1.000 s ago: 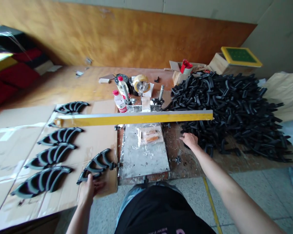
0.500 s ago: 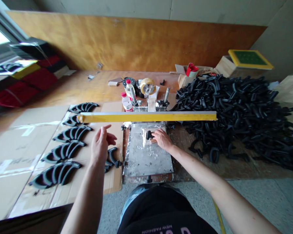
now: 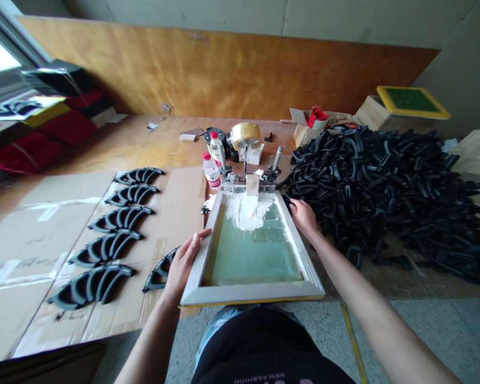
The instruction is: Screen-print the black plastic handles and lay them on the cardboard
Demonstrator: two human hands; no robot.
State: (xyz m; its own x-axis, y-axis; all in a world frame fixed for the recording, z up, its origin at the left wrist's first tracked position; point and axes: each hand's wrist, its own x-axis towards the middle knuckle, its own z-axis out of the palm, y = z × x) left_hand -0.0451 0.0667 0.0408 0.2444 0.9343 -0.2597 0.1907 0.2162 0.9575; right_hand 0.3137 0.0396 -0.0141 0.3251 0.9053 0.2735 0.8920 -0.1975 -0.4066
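A screen-printing frame (image 3: 252,295) with a pale rim and green mesh lies lowered over the metal plate, which it hides. White paste (image 3: 246,213) is heaped at the mesh's far end, beneath a small squeegee (image 3: 252,184). My left hand (image 3: 186,258) grips the frame's left side, fingers partly hidden. Just past the frame's right side, my right hand (image 3: 304,216) has its fingers bent around a black plastic part (image 3: 287,200) at the near-left edge of a large heap of black curved parts (image 3: 368,176). The grip there is partly hidden.
Rows of black curved parts (image 3: 100,285) lie on cardboard (image 3: 36,224) to the left, with a shorter row (image 3: 158,274) by my left wrist. Behind the frame stand clamp posts (image 3: 277,158), bottles (image 3: 212,170) and a tape roll (image 3: 246,134). A yellow-edged screen (image 3: 414,101) rests at back right.
The frame has swung down from its raised, edge-on position and covers the plate. My left hand has come right onto its side; my right hand has left the plate for the heap.
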